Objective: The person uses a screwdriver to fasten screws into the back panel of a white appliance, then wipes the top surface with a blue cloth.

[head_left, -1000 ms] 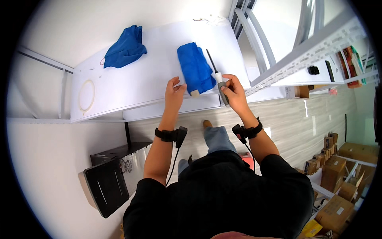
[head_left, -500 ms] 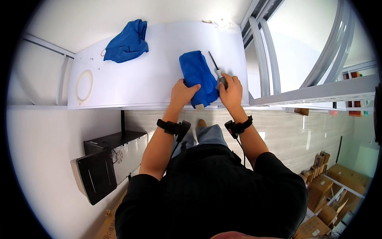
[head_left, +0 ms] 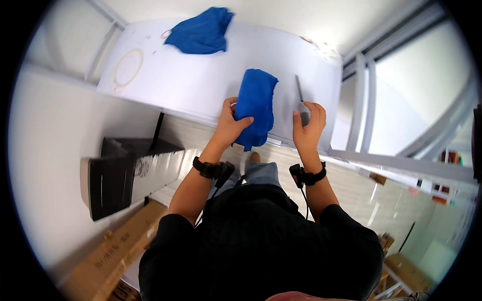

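A folded blue cloth (head_left: pixel 255 103) lies near the front edge of the white table (head_left: pixel 193 80). A pale tag sticks out at its near end. My left hand (head_left: pixel 233 123) is closed on its left side, the thumb resting on top. To the right of the cloth, a screwdriver (head_left: pixel 299 89) lies with its thin shaft pointing away from me. My right hand (head_left: pixel 310 120) curls around the handle, which shows only partly as a dark grey patch between thumb and fingers. Motion blurs this hand slightly.
Farther back lies a crumpled blue cloth (head_left: pixel 201 32). A pale ring (head_left: pixel 128 67) is at the table's left. Metal framing (head_left: pixel 366 100) borders the right end. Below left stand a black-and-white appliance (head_left: pixel 125 175) and a cardboard box (head_left: pixel 118 246).
The view has turned, shifting the table in the picture. My right hand has come away from the blue cloth, leaving a gap between them. My left hand stays on the cloth.
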Demonstrator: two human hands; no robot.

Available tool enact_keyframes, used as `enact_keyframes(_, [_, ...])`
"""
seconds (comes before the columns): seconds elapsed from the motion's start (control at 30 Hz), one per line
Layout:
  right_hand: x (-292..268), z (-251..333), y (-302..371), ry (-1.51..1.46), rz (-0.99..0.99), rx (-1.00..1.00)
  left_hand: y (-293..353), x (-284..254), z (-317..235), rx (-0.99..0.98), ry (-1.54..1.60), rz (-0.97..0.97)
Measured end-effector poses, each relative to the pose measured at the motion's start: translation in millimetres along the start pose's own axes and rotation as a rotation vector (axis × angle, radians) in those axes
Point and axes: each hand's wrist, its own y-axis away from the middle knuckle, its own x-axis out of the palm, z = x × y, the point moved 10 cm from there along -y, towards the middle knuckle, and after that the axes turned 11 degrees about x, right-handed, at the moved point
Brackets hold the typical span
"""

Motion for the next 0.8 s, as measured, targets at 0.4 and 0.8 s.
enact_keyframes(0.4, [202,258,162,-0.912,1.042,0.000,152,-183,-100,0.449,-0.515,-0.320])
enact_keyframes(0.8, [265,519,403,-0.677,1.029,-0.559,466,-508,-129,0.547,-0.591,-0.974])
